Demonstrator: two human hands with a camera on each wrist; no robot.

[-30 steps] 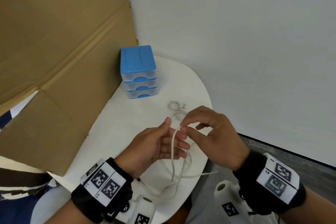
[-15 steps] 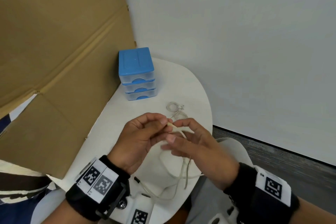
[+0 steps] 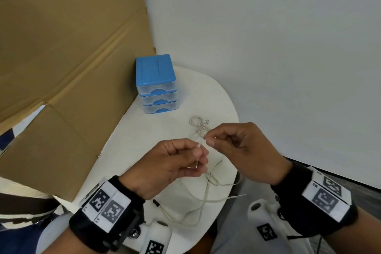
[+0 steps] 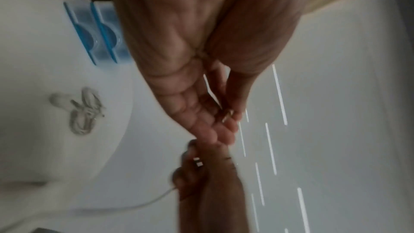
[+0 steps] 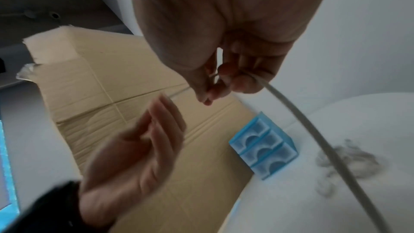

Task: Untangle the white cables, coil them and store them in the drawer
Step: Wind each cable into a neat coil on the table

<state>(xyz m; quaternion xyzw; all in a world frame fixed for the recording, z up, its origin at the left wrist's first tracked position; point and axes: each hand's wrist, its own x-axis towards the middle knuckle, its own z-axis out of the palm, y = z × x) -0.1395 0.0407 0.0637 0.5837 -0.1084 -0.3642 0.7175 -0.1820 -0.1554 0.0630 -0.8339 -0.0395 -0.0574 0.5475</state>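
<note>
My left hand pinches the white cable; my right hand pinches it too, strand between fingertips barely visible. Wrist views blurred; coiled cables partly hidden.

Two bare hands, the left hand and right hand, each wear a wide black wrist strap behind the knuckles. Each strap carries a white panel printed with two black square fiducial markers. White plastic camera mounts, also bearing black markers, hang beneath both wrists. A dark blue and white striped sleeve shows behind the left strap.
</note>
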